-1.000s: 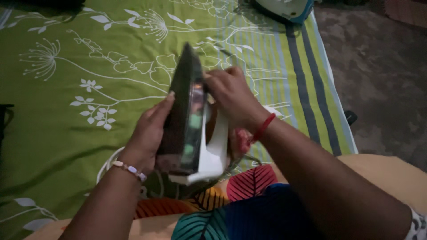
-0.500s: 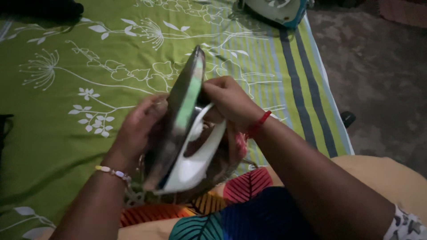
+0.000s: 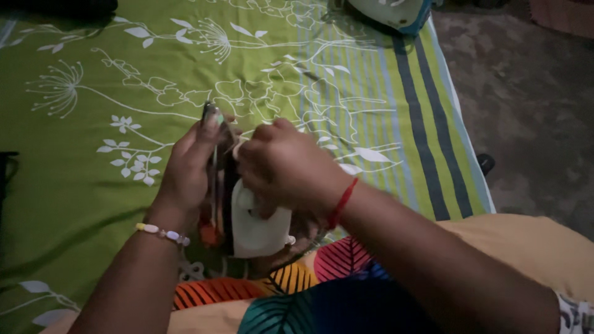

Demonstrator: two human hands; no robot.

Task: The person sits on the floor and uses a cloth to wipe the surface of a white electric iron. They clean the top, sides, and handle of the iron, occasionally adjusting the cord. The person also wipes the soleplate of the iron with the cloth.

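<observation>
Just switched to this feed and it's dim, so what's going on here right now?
A person sits at a green floral sheet and holds a clothes iron up on edge in both hands. The left hand grips the dark soleplate side, fingers reaching up to its tip. The right hand is closed over the white handle from above. The iron's rear hangs just above the person's lap, by a leaf-print cloth. A second, white and blue iron lies at the sheet's far edge, untouched.

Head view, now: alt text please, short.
Two hands hold a white clothes iron on edge over a green floral bedsheet: the left hand against its dark soleplate, the right hand gripping the body. A second iron lies at the sheet's far edge.
</observation>
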